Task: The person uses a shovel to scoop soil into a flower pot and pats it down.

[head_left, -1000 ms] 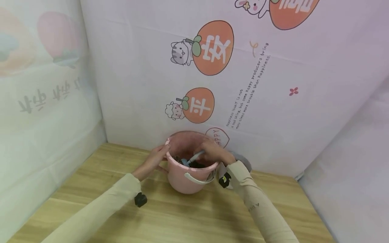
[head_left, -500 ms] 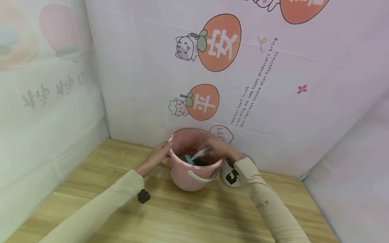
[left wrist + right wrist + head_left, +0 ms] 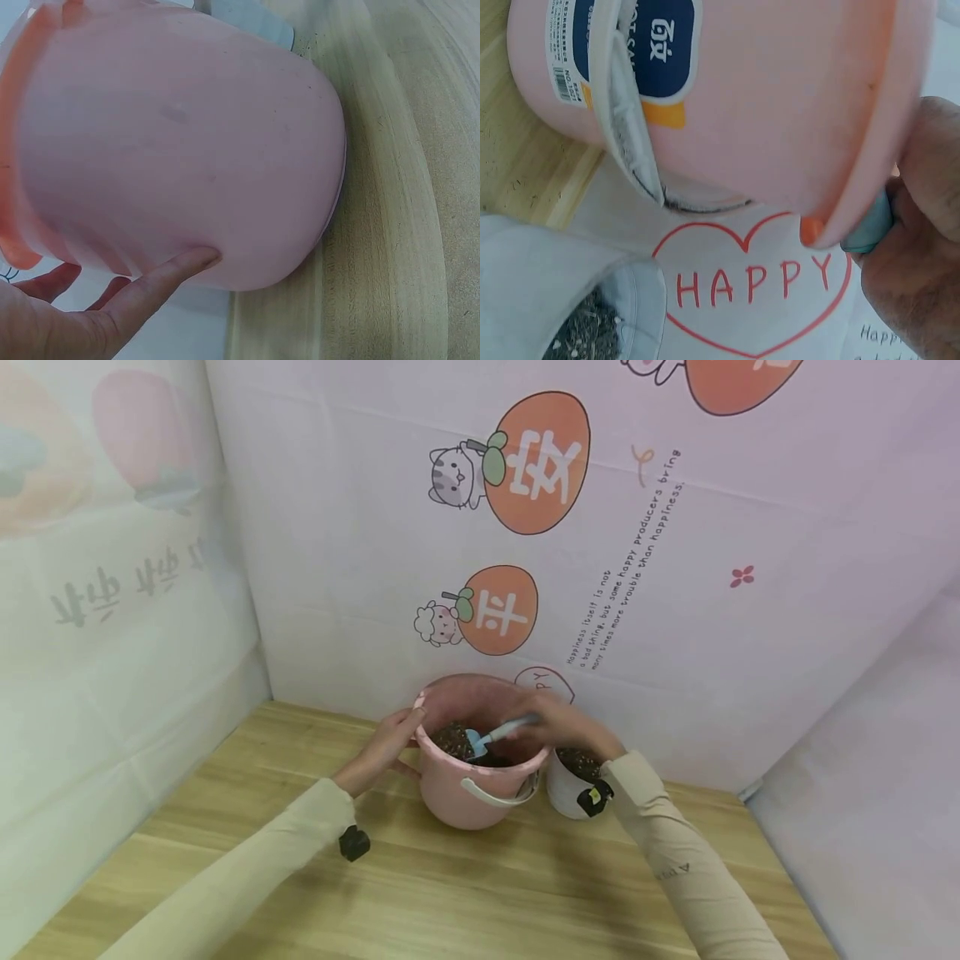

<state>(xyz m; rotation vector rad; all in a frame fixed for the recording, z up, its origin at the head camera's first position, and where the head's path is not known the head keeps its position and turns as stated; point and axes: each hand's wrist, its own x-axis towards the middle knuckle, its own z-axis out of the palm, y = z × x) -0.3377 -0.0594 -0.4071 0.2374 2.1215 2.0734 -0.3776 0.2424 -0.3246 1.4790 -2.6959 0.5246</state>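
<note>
A pink bucket (image 3: 461,793) with dark soil (image 3: 452,741) inside stands upright against the back wall. My left hand (image 3: 386,743) holds its left edge, upper fingers at the rim; in the left wrist view a straight finger (image 3: 161,285) lies along the outer wall. My right hand (image 3: 558,722) grips the handle of a small blue garden trowel (image 3: 477,742), its blade over the soil inside the bucket. In the right wrist view, part of the blue handle (image 3: 870,225) shows beside the rim. A white pot (image 3: 567,791) holding soil stands right of the bucket, under my right wrist.
The bucket's white carrying handle (image 3: 495,795) hangs down its front. Beneath everything is a wooden tabletop (image 3: 420,893). A printed white cloth (image 3: 337,568) rises behind, with more cloth at both sides.
My right hand has moved right and slightly up with the trowel, uncovering more soil and the white pot. My left hand stays on the bucket's edge. The head view has shifted slightly.
</note>
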